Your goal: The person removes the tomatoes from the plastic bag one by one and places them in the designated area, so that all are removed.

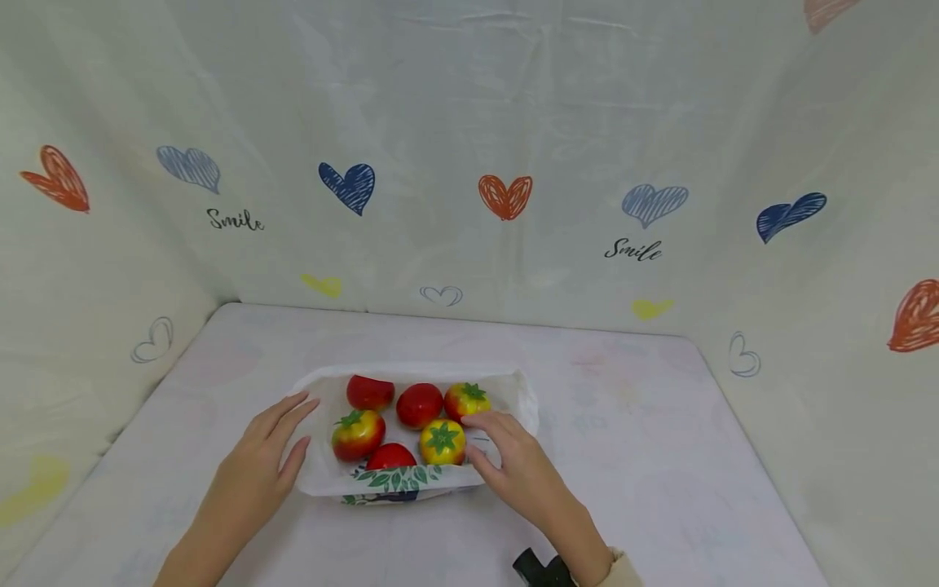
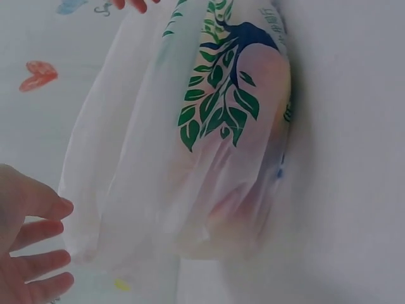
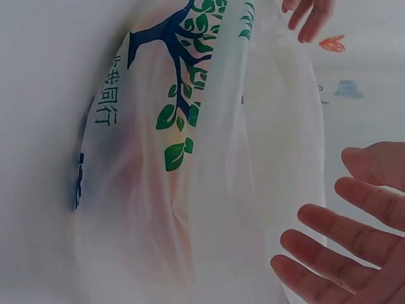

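A white plastic bag [image 1: 315, 473] printed with green leaves lies on the table, its mouth spread wide. Several toy fruits sit inside it: a red one [image 1: 420, 406], a cut-looking red one [image 1: 370, 393], and yellow-and-red tomato-like ones [image 1: 443, 443] with green leafy tops. At the bag's left rim my left hand [image 1: 257, 461] holds nothing, fingers extended and apart. My right hand [image 1: 524, 469] is over the right rim beside the fruits, its fingers loosely bent; in the right wrist view those fingers [image 3: 354, 234] are spread next to the plastic. Whether they touch it I cannot tell.
The white table [image 1: 638, 456] reaches back to a pale curtain [image 1: 440, 106] printed with hearts and the word Smile. A black device [image 1: 543, 568] is by my right wrist at the near edge. Curtain walls also stand at left and right.
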The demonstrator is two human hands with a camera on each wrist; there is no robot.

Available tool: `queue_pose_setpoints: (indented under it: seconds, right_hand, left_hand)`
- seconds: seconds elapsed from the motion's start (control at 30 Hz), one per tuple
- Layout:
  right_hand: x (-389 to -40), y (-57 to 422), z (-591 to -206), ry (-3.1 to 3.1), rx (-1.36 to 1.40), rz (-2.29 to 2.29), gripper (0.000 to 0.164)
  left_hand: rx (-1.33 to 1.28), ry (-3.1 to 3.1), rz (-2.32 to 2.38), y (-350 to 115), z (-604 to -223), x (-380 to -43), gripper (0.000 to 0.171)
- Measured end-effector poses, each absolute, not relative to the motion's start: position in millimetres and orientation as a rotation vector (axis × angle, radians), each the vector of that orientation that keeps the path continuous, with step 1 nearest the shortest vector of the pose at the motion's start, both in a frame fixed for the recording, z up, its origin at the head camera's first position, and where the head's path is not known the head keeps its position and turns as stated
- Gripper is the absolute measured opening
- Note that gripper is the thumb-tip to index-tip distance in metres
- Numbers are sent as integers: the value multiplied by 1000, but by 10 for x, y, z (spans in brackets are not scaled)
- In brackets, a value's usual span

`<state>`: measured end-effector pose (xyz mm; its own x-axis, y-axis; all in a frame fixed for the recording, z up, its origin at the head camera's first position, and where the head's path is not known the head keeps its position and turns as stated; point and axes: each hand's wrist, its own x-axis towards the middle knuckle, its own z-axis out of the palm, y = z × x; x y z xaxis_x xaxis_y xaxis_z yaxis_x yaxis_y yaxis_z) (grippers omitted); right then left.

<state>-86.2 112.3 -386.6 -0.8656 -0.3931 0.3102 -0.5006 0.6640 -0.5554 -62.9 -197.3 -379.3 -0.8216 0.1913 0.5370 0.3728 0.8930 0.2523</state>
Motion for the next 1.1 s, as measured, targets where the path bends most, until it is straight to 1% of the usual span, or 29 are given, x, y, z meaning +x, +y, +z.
queue_pose_setpoints:
  seconds: [0.07, 0.27, 0.5, 0.9, 1.1]
  right_hand:
    - [-883, 1099, -3879, -2746, 713, 993, 34]
    - [-956, 1030, -3911, -2854, 653, 1052, 30]
    - [-1023, 940, -3942, -2921, 598, 1125, 30]
    - [-1082, 850, -4023, -2982, 481, 1150, 29]
    - [-1110, 827, -4117, -2993, 447, 1170, 29]
  left_hand:
    - [-378, -2541, -497, -1981, -3814, -623, 58]
    - [-262, -2577, -578, -1993, -3853, -597, 55]
    - [-124, -2601, -722, -1989, -3890, -573, 52]
    - [-54, -2583, -819, -1954, -3995, -539, 48]
    - [-24, -2595, -824, -1928, -4023, -514, 49]
